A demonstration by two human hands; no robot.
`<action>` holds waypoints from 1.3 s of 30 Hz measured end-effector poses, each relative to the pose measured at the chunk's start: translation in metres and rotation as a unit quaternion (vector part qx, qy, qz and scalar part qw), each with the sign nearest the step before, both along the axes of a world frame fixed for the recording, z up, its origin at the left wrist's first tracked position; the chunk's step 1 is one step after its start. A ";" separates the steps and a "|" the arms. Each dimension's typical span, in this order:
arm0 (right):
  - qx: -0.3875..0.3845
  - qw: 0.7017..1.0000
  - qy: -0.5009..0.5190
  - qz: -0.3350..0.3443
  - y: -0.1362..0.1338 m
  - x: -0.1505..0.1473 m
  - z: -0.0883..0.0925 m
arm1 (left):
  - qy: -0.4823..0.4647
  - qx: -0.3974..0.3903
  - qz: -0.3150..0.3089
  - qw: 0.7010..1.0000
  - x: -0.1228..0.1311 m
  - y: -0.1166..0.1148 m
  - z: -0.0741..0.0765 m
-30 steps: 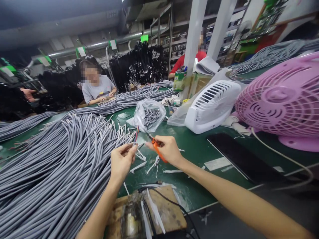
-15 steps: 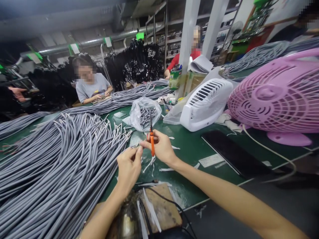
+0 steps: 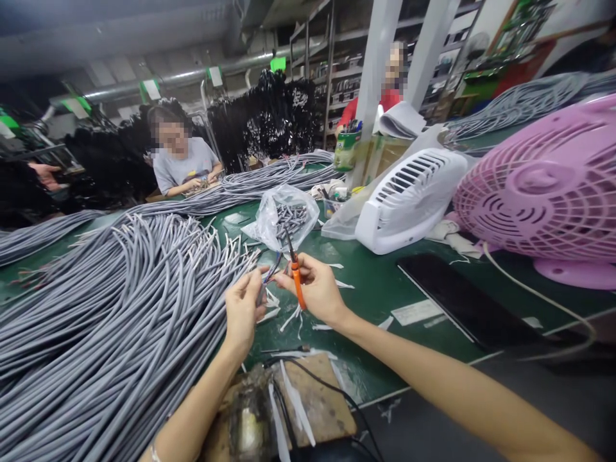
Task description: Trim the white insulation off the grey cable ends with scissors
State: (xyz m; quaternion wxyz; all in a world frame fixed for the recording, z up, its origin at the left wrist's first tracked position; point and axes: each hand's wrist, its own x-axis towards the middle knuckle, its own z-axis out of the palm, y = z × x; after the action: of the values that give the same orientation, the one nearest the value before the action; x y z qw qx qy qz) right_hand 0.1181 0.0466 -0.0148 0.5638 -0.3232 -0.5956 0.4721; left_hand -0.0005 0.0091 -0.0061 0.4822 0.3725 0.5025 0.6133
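My left hand (image 3: 244, 305) is closed on the end of a grey cable (image 3: 261, 295), with thin coloured wires fanning out of its stripped tip. Orange-handled scissors (image 3: 296, 277) rest in my closed right hand (image 3: 315, 287), their dark pointed blades upward. The right thumb and fingertips also reach the thin wires, close beside the left fingers. To my left lies a big bundle of grey cables (image 3: 120, 308) with pale stripped ends. Just beyond my hands, a clear plastic bag (image 3: 266, 218) contains many small grey pieces.
White scraps (image 3: 291, 319) litter the green table (image 3: 366, 359). On the right are a dark phone-like slab (image 3: 462, 301), a white fan (image 3: 409, 202) and a pink fan (image 3: 534, 192). A wooden block (image 3: 322, 391) with a black cord sits in front. A co-worker (image 3: 185, 160) sits across.
My left hand has turned and opened up slightly, so the cable end and its spread wires now show. The scissors have tilted a little to the left. The view has shifted slightly.
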 end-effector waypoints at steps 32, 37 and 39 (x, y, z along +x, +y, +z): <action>0.189 0.935 -0.299 0.031 0.002 0.014 0.006 | 0.112 0.190 -0.025 0.975 -0.023 -0.001 0.006; 0.213 0.926 -0.312 0.016 0.004 0.014 0.000 | 0.268 0.275 -0.026 0.923 -0.024 -0.004 0.002; 0.226 0.917 -0.327 0.012 0.003 0.015 -0.001 | 0.294 0.291 -0.017 0.910 -0.024 -0.004 -0.001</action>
State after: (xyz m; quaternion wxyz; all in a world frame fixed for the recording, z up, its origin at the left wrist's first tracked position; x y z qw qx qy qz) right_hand 0.1329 0.0492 -0.0158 0.3897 -0.3166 -0.8415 0.1995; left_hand -0.0248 0.0050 -0.0066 0.1927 0.6685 0.4144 0.5868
